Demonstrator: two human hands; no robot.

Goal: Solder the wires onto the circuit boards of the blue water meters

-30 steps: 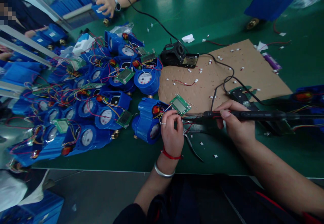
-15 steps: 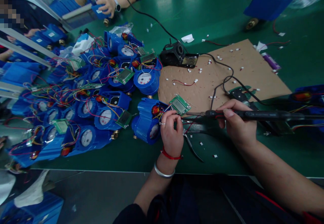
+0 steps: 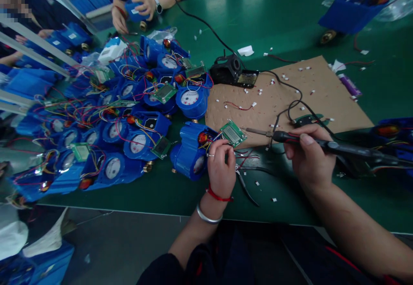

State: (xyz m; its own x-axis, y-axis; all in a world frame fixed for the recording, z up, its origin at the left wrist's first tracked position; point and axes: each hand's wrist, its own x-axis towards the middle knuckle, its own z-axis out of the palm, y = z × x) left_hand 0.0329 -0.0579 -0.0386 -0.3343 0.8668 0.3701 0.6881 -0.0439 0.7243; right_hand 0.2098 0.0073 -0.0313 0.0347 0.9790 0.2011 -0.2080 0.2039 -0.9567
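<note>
My right hand (image 3: 312, 156) is closed around the handle of a soldering iron (image 3: 292, 138). The iron's tip points left, close to the right edge of a small green circuit board with a display (image 3: 232, 133); whether they touch, I cannot tell. At the board's lower left edge my left hand (image 3: 222, 167) pinches it, fingertips partly hiding the wires there. Those wires run to a blue water meter (image 3: 189, 147) lying just left of the hand. Below the board, cutting pliers (image 3: 245, 186) and loose red and black wires (image 3: 247, 158) rest on the table.
Many blue water meters (image 3: 138, 143) with wired boards crowd the left. Behind the brown cardboard (image 3: 284, 100), strewn with small white connectors, stands a soldering iron holder (image 3: 227, 68). A cable loops across the cardboard. A co-worker's hands (image 3: 145, 5) hold a blue meter across the green table.
The soldering iron's tip has moved up and away from the board's lower edge, to its right side. My left hand still pinches the board. The co-worker's other hand has lowered to the table.
</note>
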